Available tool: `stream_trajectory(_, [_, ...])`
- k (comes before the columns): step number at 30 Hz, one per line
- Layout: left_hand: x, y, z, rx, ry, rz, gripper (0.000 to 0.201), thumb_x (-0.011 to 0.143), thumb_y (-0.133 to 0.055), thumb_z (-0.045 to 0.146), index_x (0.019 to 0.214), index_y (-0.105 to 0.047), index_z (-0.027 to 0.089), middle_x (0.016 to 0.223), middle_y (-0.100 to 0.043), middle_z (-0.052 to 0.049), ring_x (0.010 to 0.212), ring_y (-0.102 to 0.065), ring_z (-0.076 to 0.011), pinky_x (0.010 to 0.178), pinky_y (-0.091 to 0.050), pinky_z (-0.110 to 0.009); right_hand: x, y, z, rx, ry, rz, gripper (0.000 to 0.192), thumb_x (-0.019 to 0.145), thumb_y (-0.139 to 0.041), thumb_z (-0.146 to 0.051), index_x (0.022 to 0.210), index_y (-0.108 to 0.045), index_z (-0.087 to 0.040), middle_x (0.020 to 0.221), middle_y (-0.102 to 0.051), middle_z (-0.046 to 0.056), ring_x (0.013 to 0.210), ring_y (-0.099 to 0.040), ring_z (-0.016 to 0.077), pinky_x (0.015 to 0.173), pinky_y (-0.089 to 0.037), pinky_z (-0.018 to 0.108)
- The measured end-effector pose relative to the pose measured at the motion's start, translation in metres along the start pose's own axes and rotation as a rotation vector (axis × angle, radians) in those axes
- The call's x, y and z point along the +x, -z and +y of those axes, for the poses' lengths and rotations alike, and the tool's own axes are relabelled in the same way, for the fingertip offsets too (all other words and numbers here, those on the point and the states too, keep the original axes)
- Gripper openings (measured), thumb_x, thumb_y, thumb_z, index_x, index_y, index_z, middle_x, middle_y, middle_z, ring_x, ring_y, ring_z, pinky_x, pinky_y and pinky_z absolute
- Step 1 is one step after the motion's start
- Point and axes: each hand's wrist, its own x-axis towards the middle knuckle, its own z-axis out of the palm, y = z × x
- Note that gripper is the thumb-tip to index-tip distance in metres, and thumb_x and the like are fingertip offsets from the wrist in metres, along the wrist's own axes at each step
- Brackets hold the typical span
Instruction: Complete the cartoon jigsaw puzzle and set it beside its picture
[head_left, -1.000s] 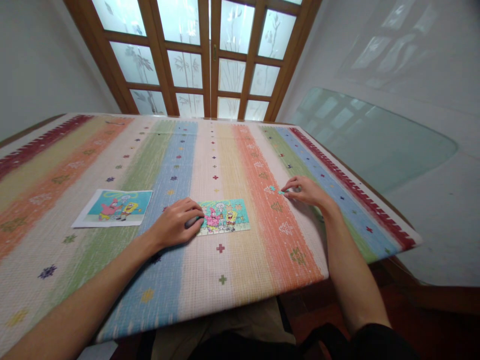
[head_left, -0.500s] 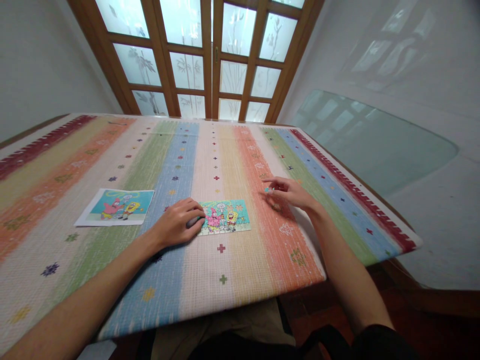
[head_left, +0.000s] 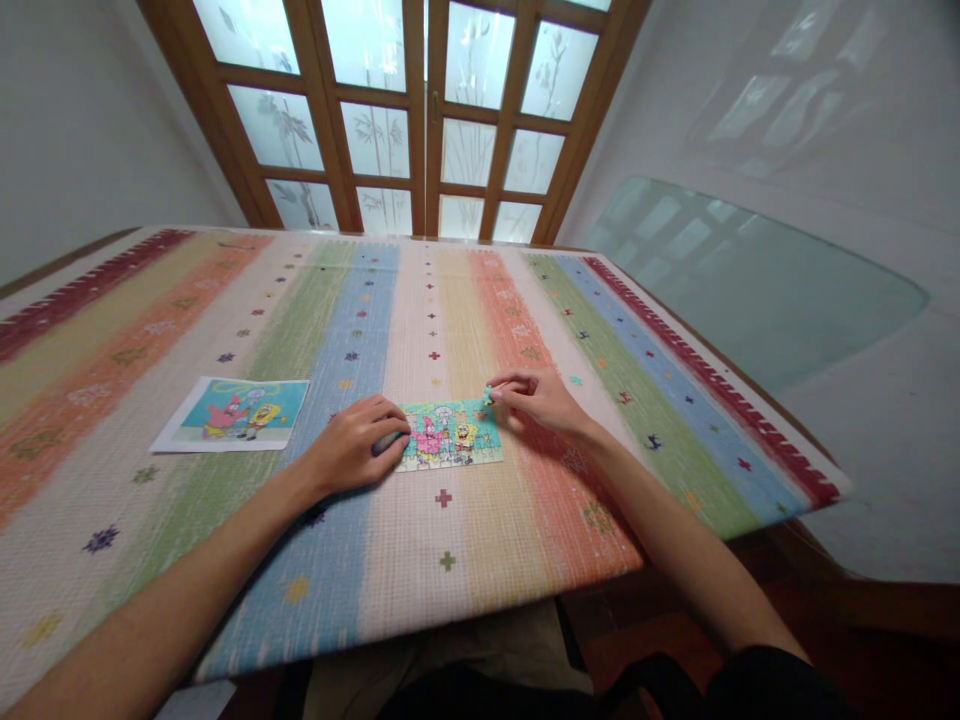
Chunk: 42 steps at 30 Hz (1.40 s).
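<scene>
A small jigsaw puzzle (head_left: 450, 440) lies flat on the tablecloth, mostly assembled, with a pink starfish and a yellow sponge character on teal. My left hand (head_left: 361, 440) rests at its left edge, fingers curled and thumb apart, holding that side down. Between thumb and index finger of my right hand (head_left: 541, 400) is a small teal puzzle piece (head_left: 488, 396), pinched at the puzzle's upper right corner. Whether this piece touches the puzzle, I cannot tell. Another teal puzzle piece (head_left: 576, 380) lies beyond my right hand.
To the left lies a printed reference picture (head_left: 236, 415) on white paper, showing the same cartoon scene. A striped tablecloth (head_left: 322, 570) covers the table. Wooden doors with frosted panes (head_left: 375, 130) stand behind it, and a pale glass panel (head_left: 750, 270) is at the right.
My right hand has moved left with the pinched piece, from over the orange stripe to the puzzle's upper right corner. The loose teal piece now shows. My left hand stays put.
</scene>
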Motion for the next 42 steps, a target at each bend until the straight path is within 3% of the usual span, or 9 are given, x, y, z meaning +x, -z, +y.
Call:
stream_trajectory(5, [0.000,0.001,0.000,0.004,-0.003,0.000,0.018,0.098,-0.057,0.022,0.096,-0.075,0.021,0.096,-0.075,-0.007,0.088,-0.068,-0.0215,0.080,-0.057,-0.038,-0.002,-0.003,-0.004,0.040,-0.016,-0.030,0.044,0.086,-0.076,-0.058,0.103,-0.071,-0.017,0.071,-0.068,0.004,0.049,-0.053,0.0133,0.048,-0.044,0.029])
stream_trajectory(10, [0.000,0.001,-0.001,0.014,-0.012,0.008,0.018,0.098,-0.056,0.022,0.098,-0.074,0.020,0.096,-0.074,-0.007,0.088,-0.068,-0.0221,0.080,-0.057,-0.038,-0.001,-0.007,-0.004,0.042,-0.033,-0.050,0.040,0.086,-0.076,-0.053,0.103,-0.071,-0.017,0.072,-0.068,0.005,0.050,-0.052,0.0136,0.049,-0.042,0.031])
stream_trajectory(17, [-0.001,0.001,-0.001,0.056,0.011,0.019,0.017,0.099,-0.056,0.024,0.103,-0.072,0.019,0.101,-0.074,-0.009,0.092,-0.067,-0.0236,0.084,-0.056,-0.040,0.004,-0.016,-0.014,-0.018,0.035,-0.074,0.027,0.089,-0.072,-0.044,0.098,-0.071,-0.019,0.089,-0.073,0.009,0.078,-0.067,0.0217,0.069,-0.056,0.035])
stream_trajectory(24, [-0.003,0.002,-0.004,0.159,0.082,0.027,0.022,0.091,-0.056,0.022,0.110,-0.068,0.018,0.107,-0.071,-0.010,0.096,-0.065,-0.0259,0.091,-0.055,-0.043,0.023,-0.047,-0.028,-0.125,0.106,-0.128,0.011,0.092,-0.071,-0.029,0.092,-0.075,-0.019,0.093,-0.073,0.008,0.085,-0.066,0.0206,0.078,-0.055,0.035])
stream_trajectory(32, [-0.003,0.004,-0.004,0.174,0.138,-0.030,0.023,0.092,-0.055,0.027,0.104,-0.071,0.016,0.106,-0.071,-0.012,0.098,-0.064,-0.0282,0.092,-0.054,-0.046,0.045,-0.084,-0.033,-0.135,0.069,-0.197,0.004,0.090,-0.075,-0.015,0.088,-0.078,-0.015,0.083,-0.073,0.004,0.074,-0.063,0.0141,0.071,-0.048,0.027])
stream_trajectory(42, [-0.005,0.004,-0.005,0.174,0.137,-0.046,0.024,0.092,-0.055,0.027,0.106,-0.072,0.016,0.107,-0.071,-0.012,0.098,-0.064,-0.0283,0.091,-0.054,-0.045,0.048,-0.094,-0.034,-0.355,0.175,-0.145,0.011,0.090,-0.074,-0.006,0.092,-0.082,-0.014,0.082,-0.074,0.003,0.068,-0.060,0.0115,0.068,-0.044,0.025])
